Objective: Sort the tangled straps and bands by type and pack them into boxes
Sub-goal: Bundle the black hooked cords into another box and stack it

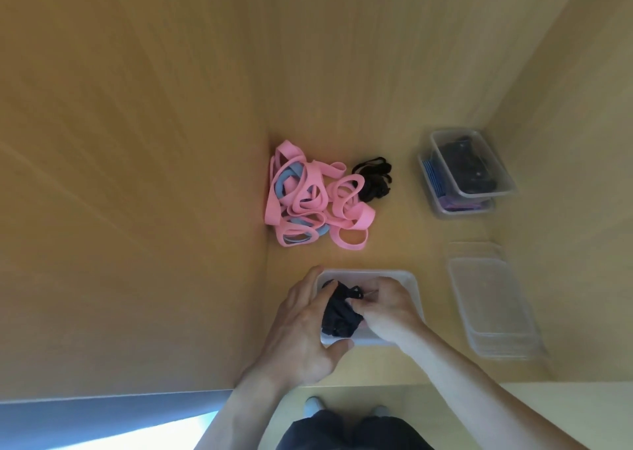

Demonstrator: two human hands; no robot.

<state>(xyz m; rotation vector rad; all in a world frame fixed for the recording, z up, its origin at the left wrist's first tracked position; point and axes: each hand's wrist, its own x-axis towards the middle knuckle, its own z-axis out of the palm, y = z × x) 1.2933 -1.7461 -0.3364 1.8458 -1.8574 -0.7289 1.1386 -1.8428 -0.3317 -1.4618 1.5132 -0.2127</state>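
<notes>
From the head camera, a smooth, pale wooden table (137, 141) with fine straight grain fills the view. Close to its near edge sits a clear box (409, 283), a shallow plastic rectangle with rounded corners and a thin raised rim. Inside it lies a crumpled wad of black straps (339, 316), soft, matte and narrow. The left hand (305, 326) grips the box's left end, with the thumb curled against the near rim and the fingers wrapped over the left wall. The right hand (387, 307) reaches in from the right side and pinches the black straps between curled fingertips. Beyond the box there is a strip of bare wood, then a tangle of pink bands (315, 175), flat, rubbery, wide loops lying on one another, with a few blue bands (286, 179) of the same kind threaded through them. Touching that heap on its right is a small clump of loose black straps (373, 179), thin and wavy. Well apart, at the far right, a top box (507, 189) of clear plastic holds dark items and rests skewed on a bottom box (462, 211) that shows blue and purple bands through its wall. Nearer on the right lies a stack of empty trays (496, 309), frosted and see-through, just beside the clear box with a gap of open table between them. Dark trousers (352, 432) show below the table's near edge.
</notes>
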